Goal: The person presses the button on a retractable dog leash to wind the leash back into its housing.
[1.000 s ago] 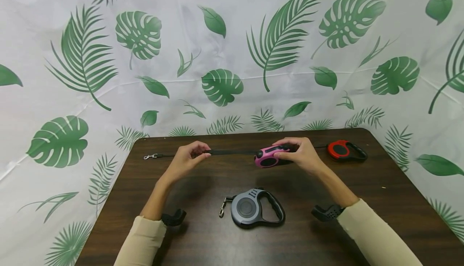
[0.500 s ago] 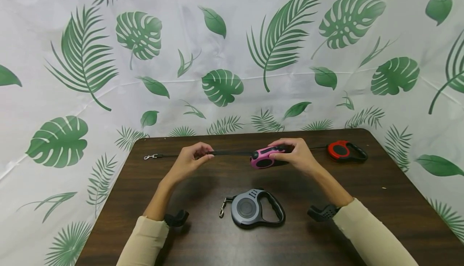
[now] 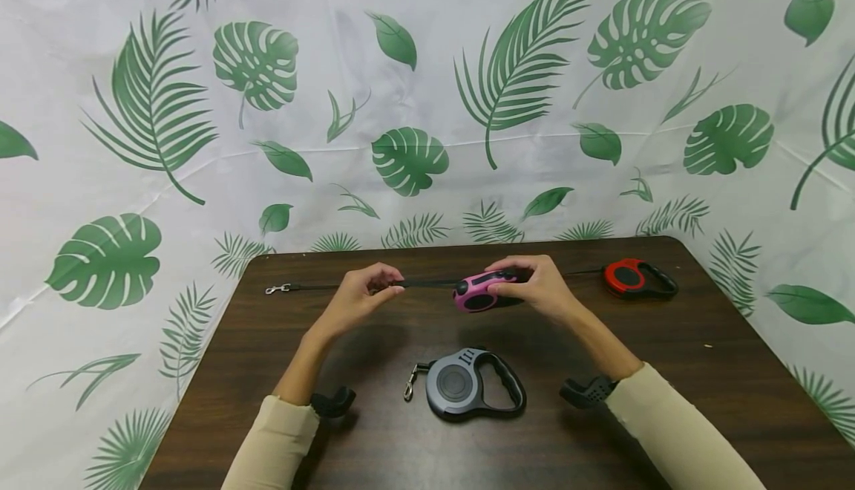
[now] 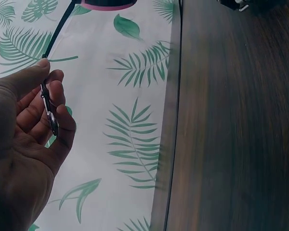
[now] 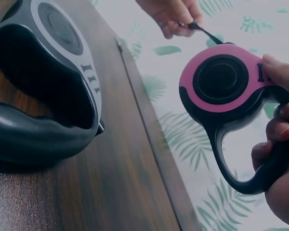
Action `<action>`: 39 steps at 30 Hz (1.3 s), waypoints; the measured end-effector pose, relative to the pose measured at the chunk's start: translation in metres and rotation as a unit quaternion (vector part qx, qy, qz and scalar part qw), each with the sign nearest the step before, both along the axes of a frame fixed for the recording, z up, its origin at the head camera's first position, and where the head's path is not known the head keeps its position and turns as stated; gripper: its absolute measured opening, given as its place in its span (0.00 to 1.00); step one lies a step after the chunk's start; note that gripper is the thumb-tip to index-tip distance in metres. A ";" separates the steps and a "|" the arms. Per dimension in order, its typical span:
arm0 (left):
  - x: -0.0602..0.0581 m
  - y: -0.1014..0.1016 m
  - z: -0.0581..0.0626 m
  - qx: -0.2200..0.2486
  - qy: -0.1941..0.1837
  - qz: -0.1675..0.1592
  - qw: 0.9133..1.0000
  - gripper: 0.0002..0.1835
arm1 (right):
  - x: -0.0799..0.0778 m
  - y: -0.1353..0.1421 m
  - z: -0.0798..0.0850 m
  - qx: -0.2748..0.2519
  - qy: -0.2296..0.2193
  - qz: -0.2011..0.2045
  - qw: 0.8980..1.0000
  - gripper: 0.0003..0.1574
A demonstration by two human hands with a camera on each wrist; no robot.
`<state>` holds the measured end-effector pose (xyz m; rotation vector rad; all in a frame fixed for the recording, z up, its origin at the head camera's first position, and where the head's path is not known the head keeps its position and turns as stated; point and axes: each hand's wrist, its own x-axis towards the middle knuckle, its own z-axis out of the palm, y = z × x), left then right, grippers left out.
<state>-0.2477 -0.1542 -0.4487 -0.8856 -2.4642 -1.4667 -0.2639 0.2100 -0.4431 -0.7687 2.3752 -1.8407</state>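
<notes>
This looks like a makeshift recording spot: a creased white cloth (image 3: 427, 96) with printed green leaves stands behind a dark wood-grain tabletop (image 3: 381, 445); home or studio, I cannot tell.

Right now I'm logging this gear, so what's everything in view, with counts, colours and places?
table: 1, brown, below
backdrop: 1, white, green-leafed, behind
pink leash: 1, pink-black, raised mid-table
strap: 1, black, left of pink leash
strap clip: 1, metallic, strap's end
grey leash: 1, grey-black, near centre, on table
grey leash clip: 1, silver, left of grey leash
red leash: 1, red-black, far right
cord: 1, black, leftward from red leash
cord clip: 1, silver, far left
speck: 1, yellowish, table's right side
wrist devices: 2, black, both sides
sleeves: 2, beige, both sides
left hand: 1, bare, pinching strap
right hand: 1, bare, gripping pink leash
</notes>
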 end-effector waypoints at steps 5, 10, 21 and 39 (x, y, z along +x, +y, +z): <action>-0.001 0.006 0.000 0.000 0.001 -0.006 1.000 0.09 | -0.002 -0.004 -0.001 -0.001 0.002 0.001 1.000 0.17; -0.002 0.012 -0.001 0.003 0.009 -0.017 1.000 0.09 | -0.003 -0.008 0.000 0.000 0.001 0.003 1.000 0.17; -0.004 0.024 -0.004 -0.002 0.027 -0.034 0.999 0.10 | -0.003 -0.015 -0.001 -0.005 -0.010 0.006 1.000 0.18; -0.005 0.041 -0.004 -0.012 0.027 -0.047 0.998 0.10 | -0.004 -0.028 -0.003 0.002 0.013 0.007 1.000 0.17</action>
